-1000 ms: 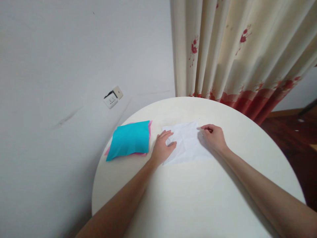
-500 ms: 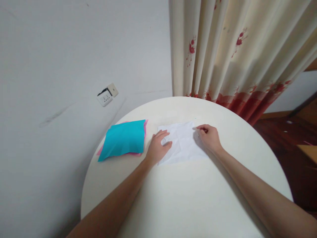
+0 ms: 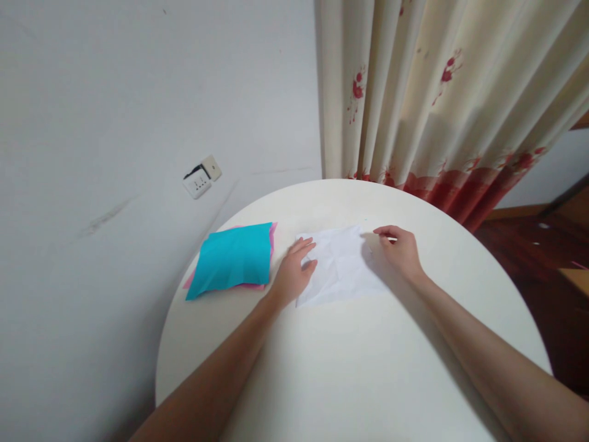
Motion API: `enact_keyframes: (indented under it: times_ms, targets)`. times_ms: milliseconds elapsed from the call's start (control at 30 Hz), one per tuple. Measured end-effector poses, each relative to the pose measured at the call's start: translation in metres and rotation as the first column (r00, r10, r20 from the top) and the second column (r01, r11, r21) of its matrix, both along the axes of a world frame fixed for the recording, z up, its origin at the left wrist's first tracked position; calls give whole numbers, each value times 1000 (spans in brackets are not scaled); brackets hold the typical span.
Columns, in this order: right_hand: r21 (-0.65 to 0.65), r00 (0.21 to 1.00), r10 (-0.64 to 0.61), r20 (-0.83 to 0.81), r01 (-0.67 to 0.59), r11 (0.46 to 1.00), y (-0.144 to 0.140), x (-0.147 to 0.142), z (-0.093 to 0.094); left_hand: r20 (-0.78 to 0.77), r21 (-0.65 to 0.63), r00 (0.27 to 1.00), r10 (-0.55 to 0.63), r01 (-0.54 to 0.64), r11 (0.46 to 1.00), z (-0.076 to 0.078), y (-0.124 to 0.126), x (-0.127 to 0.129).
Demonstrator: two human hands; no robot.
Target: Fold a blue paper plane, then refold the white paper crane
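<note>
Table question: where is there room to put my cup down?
The round table is bare between the two forearms, and right of the right hand. It is crowded farther back: blue paper, left hand and white paper.

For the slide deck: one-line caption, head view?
Both hands, left and right, on white paper beside cyan sheets.

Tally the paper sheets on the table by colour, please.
White: 1, the white sheet, with the left hand flat on its left edge and the right hand at its right corner.
Blue: 1, the blue sheet.
Pink: 1 visible, the pink sheet showing from under the blue one; more may be hidden.
Total: 3
</note>
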State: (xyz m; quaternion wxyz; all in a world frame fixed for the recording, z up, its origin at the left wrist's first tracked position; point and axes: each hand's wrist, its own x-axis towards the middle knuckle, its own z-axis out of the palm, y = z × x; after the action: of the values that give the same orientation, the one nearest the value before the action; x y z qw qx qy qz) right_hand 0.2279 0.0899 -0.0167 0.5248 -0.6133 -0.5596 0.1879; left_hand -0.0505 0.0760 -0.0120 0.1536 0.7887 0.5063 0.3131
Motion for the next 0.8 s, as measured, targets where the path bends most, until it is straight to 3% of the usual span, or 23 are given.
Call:
enact_keyframes:
  times_ms: [167,400,800]
  targets:
    - [43,985,149,87,-154,987,-5,-10,0,-32,50,996,-85,87,995,8,0,-5]
    - [19,851,400,340,-432,902,-16,-23,1,-110,-56,979,-170,164,985,2,-3,0]
    - [-94,729,419,541,-443,892,-15,-21,-5,-182,-101,971,-157,140,985,-8,-3,0]
